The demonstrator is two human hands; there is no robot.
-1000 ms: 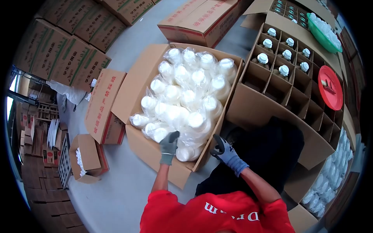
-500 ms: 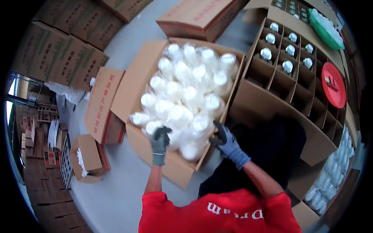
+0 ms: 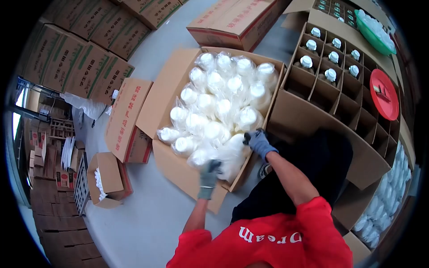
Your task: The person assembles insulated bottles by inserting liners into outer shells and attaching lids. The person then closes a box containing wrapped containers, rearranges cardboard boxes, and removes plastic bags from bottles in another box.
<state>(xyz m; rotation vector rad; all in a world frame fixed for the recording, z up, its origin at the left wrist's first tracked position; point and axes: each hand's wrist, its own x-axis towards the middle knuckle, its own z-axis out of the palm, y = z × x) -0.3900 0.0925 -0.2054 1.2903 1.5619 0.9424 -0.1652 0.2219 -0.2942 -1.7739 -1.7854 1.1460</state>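
Observation:
An opened carton [image 3: 178,176] holds several white-capped bottles [image 3: 223,107], each wrapped in clear plastic. My right hand [image 3: 259,142], in a grey glove with dark fingertips, is at the carton's right wall. Its fingers are closed on the plastic bag [image 3: 236,154] around a bottle in the near right corner. My left hand [image 3: 209,176], gloved too, is at the carton's near side, close to the wrapped bottles. Motion smears its fingers, so their grip does not show.
To the right stands a divided carton [image 3: 330,96] with several capped bottles in its cells. A red plate [image 3: 383,94] and a green basin [image 3: 374,33] rest beyond it. Closed cartons [image 3: 237,22] lie ahead and at left [image 3: 129,120]. A small open box [image 3: 107,178] sits on the floor.
My left hand has moved right along the carton's near side. My right hand has closed its fingers at the corner bottle's plastic. The view has shifted slightly.

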